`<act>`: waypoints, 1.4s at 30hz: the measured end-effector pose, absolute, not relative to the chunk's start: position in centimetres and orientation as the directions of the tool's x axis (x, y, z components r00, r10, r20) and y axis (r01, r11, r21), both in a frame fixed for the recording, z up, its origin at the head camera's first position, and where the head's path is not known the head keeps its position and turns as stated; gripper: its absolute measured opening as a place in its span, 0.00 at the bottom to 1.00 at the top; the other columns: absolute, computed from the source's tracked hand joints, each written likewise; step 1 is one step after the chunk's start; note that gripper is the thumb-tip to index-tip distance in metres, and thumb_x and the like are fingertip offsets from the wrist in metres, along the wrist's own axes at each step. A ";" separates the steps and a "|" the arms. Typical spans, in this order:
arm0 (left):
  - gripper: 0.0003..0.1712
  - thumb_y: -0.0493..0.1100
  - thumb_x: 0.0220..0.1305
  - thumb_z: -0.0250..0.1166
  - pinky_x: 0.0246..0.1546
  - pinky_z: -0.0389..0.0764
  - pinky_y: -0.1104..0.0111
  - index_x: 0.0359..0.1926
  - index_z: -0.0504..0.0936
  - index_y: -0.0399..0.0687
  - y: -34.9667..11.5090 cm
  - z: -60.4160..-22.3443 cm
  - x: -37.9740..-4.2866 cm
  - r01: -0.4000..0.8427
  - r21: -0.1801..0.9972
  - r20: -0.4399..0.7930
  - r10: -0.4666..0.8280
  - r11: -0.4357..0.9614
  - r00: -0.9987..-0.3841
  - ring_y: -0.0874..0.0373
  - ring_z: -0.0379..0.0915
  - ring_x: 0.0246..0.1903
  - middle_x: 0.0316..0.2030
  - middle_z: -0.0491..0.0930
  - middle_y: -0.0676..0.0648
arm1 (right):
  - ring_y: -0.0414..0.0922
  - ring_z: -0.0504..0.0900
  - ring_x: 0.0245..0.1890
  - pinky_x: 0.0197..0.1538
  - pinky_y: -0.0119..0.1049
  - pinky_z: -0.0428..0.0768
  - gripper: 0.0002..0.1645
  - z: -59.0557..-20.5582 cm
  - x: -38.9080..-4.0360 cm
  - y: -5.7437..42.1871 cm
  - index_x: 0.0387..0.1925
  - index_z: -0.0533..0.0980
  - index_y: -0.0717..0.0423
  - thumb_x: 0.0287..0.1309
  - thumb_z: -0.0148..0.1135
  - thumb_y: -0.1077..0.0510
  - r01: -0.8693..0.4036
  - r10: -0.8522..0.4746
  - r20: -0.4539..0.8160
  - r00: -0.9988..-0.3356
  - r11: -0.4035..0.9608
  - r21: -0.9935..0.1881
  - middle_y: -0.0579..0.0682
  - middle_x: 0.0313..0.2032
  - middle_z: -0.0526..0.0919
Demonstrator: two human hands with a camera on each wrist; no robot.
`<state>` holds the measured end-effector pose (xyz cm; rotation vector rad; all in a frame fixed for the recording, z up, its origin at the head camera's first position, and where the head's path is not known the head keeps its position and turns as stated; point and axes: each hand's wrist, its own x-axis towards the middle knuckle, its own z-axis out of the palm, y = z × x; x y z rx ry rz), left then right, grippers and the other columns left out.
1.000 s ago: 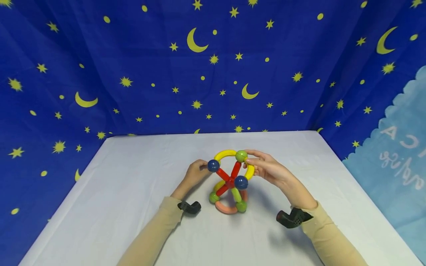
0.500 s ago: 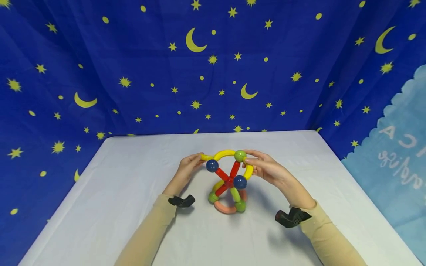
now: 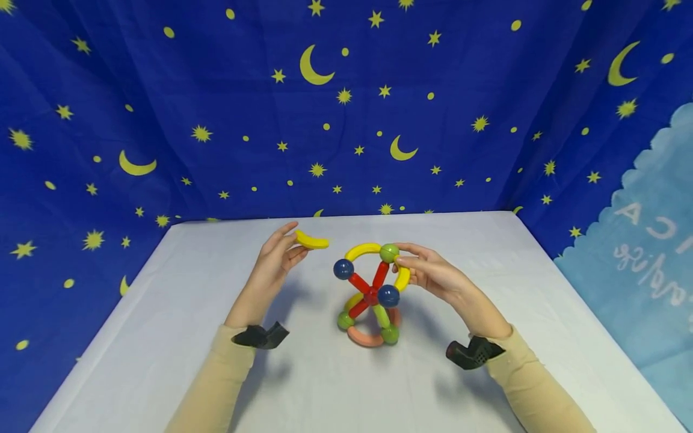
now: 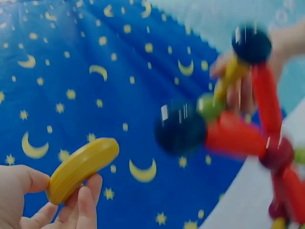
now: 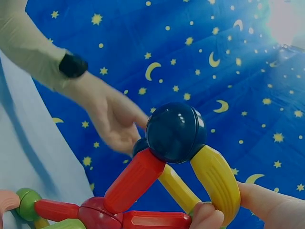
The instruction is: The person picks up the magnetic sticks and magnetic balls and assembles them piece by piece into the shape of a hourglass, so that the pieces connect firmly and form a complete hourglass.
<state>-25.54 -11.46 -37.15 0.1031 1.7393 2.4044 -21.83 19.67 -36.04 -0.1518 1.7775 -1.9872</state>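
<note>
My left hand pinches a loose yellow curved rod between thumb and fingers, above the table and left of a ball-and-rod toy structure. The left wrist view shows the same curved rod apart from the structure, its far end touching nothing. Red rods meet at the structure's red centre ball. Dark blue balls and green balls sit at the rod ends, with pink arcs at the base. My right hand holds another yellow curved rod at the structure's upper right, beside a green ball.
The structure stands on a white-covered table. Behind it hangs a blue curtain with yellow moons and stars. A light blue panel with lettering is at the right. Each wrist wears a black device.
My left hand has moved left and up, away from the structure, with the yellow curved rod between its fingers. The right hand stays in place on the structure.
</note>
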 end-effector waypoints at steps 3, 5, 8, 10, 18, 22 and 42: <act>0.23 0.41 0.74 0.45 0.47 0.78 0.76 0.67 0.59 0.46 -11.6 -36.0 -24.0 -0.120 0.931 -0.046 0.215 -0.346 -0.976 0.64 0.78 0.38 0.40 0.75 0.54 | 0.35 0.81 0.27 0.38 0.25 0.81 0.34 -36.0 -22.0 19.7 0.70 0.51 0.65 0.68 0.48 0.60 0.261 -0.409 -0.219 -0.886 -0.048 -0.964 0.46 0.33 0.81; 0.19 0.41 0.75 0.44 0.47 0.77 0.76 0.64 0.60 0.47 -11.2 -35.4 -22.9 -0.147 0.915 -0.058 0.237 -0.377 -0.970 0.64 0.76 0.39 0.40 0.75 0.54 | 0.36 0.81 0.27 0.37 0.25 0.81 0.33 -35.9 -22.1 19.7 0.70 0.51 0.65 0.68 0.47 0.60 0.259 -0.410 -0.215 -0.887 -0.054 -0.964 0.46 0.33 0.81; 0.14 0.42 0.74 0.46 0.49 0.77 0.77 0.58 0.63 0.48 -10.1 -34.7 -20.9 -0.186 0.875 -0.079 0.248 -0.446 -0.966 0.65 0.75 0.43 0.41 0.75 0.54 | 0.36 0.81 0.26 0.37 0.25 0.81 0.31 -35.9 -22.1 19.6 0.69 0.52 0.64 0.69 0.47 0.61 0.263 -0.417 -0.211 -0.884 -0.070 -0.962 0.46 0.33 0.81; 0.13 0.44 0.73 0.49 0.50 0.77 0.76 0.54 0.65 0.47 -9.1 -34.5 -19.4 -0.204 0.846 -0.087 0.249 -0.493 -0.965 0.65 0.75 0.44 0.43 0.75 0.53 | 0.36 0.81 0.26 0.36 0.25 0.81 0.31 -35.9 -22.2 19.6 0.69 0.52 0.64 0.69 0.48 0.61 0.264 -0.422 -0.208 -0.882 -0.077 -0.962 0.46 0.33 0.81; 0.08 0.44 0.71 0.54 0.50 0.79 0.72 0.40 0.65 0.45 -5.6 -34.8 -15.5 -0.228 0.818 -0.169 0.158 -0.528 -0.973 0.63 0.76 0.46 0.44 0.75 0.50 | 0.36 0.80 0.27 0.37 0.26 0.80 0.33 -36.0 -22.2 19.4 0.70 0.51 0.65 0.68 0.47 0.62 0.253 -0.420 -0.201 -0.885 -0.071 -0.965 0.45 0.33 0.81; 0.08 0.43 0.71 0.53 0.51 0.79 0.71 0.39 0.63 0.45 -4.4 -35.7 -15.0 -0.234 0.839 -0.193 0.134 -0.491 -0.972 0.62 0.77 0.46 0.44 0.74 0.49 | 0.36 0.80 0.28 0.37 0.26 0.80 0.33 -36.1 -22.2 19.5 0.70 0.50 0.65 0.68 0.48 0.61 0.256 -0.413 -0.206 -0.887 -0.068 -0.964 0.45 0.32 0.81; 0.10 0.44 0.70 0.55 0.53 0.77 0.69 0.40 0.65 0.43 -3.0 -37.5 -14.8 -0.251 0.825 -0.236 0.093 -0.507 -0.967 0.60 0.78 0.47 0.50 0.76 0.44 | 0.36 0.80 0.26 0.37 0.25 0.80 0.33 -36.2 -21.7 19.5 0.70 0.51 0.65 0.68 0.48 0.60 0.267 -0.407 -0.218 -0.887 -0.068 -0.961 0.46 0.32 0.81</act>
